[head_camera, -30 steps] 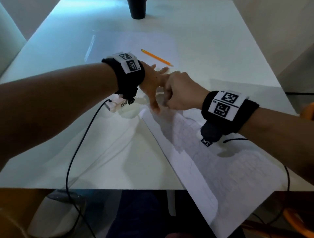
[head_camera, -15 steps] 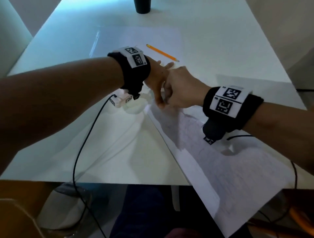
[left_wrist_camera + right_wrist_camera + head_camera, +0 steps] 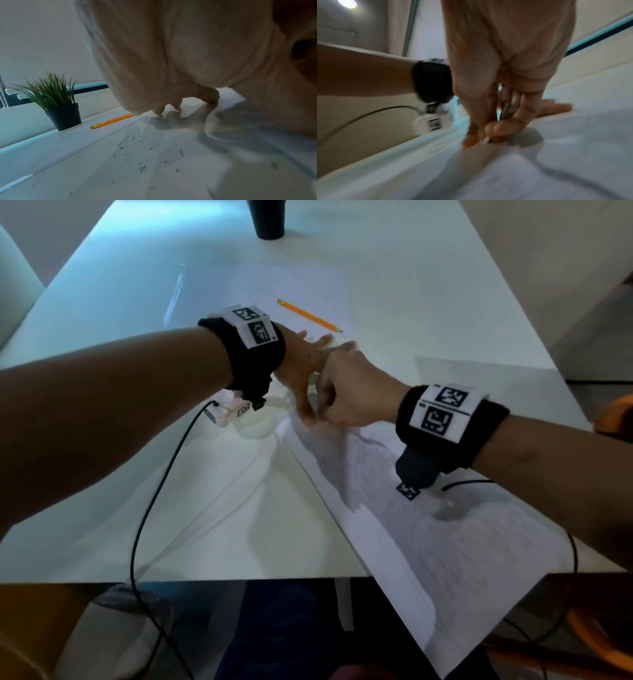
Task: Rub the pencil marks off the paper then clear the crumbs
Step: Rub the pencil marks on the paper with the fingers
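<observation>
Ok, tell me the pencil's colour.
Orange-yellow, with a gold band at its blunt end. The pencil shows best in the left wrist view.

White table (image 3: 411, 285), potted green plant in black pot (image 3: 63, 116) at its far edge, black cable (image 3: 147, 508) trailing off the near edge

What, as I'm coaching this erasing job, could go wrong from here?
1. The paper overhangs the table edge, held only near its far corner by the left hand. Pressure from the right hand may crease or swing it.
2. Crumbs lie loose on the table by the left hand; a wrist could smear them.
3. The pencil just beyond both hands might get knocked.
</observation>
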